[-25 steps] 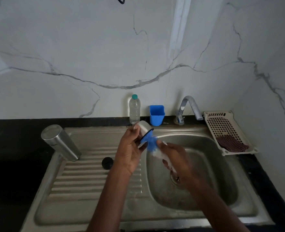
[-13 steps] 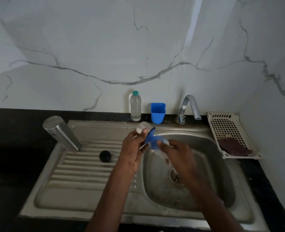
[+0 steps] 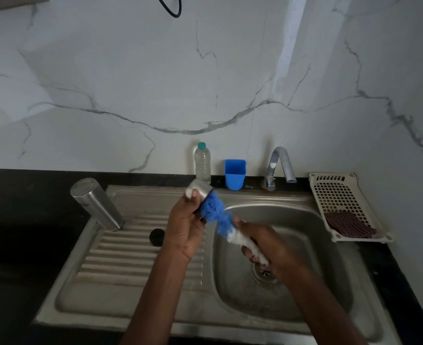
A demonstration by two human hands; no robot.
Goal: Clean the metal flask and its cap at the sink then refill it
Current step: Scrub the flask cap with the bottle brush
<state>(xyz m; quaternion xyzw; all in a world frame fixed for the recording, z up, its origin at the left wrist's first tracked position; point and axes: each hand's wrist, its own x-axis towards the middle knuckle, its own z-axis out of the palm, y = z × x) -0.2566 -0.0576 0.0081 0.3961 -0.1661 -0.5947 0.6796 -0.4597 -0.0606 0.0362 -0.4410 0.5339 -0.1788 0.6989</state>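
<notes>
My left hand point(image 3: 185, 222) grips the metal cap point(image 3: 200, 190) of the flask above the sink's left rim, its opening turned to the right. My right hand point(image 3: 267, 247) holds the white handle of a blue-bristled brush point(image 3: 215, 211), whose bristles press into the cap's opening. The metal flask point(image 3: 94, 204) stands upside down, leaning, at the back left corner of the draining board. A small black round stopper point(image 3: 157, 236) lies on the board beside my left wrist.
The steel sink point(image 3: 329, 282) has a drain under my right hand. A tap point(image 3: 278, 165), a blue cup point(image 3: 234, 173) and a clear plastic bottle point(image 3: 202, 161) stand along the back wall. A white perforated tray point(image 3: 339, 195) with a dark scrubber point(image 3: 348, 224) sits at the right.
The brush has worked in and out of the cap while both hands stayed above the sink. The camera has tilted a little, shifting the scene.
</notes>
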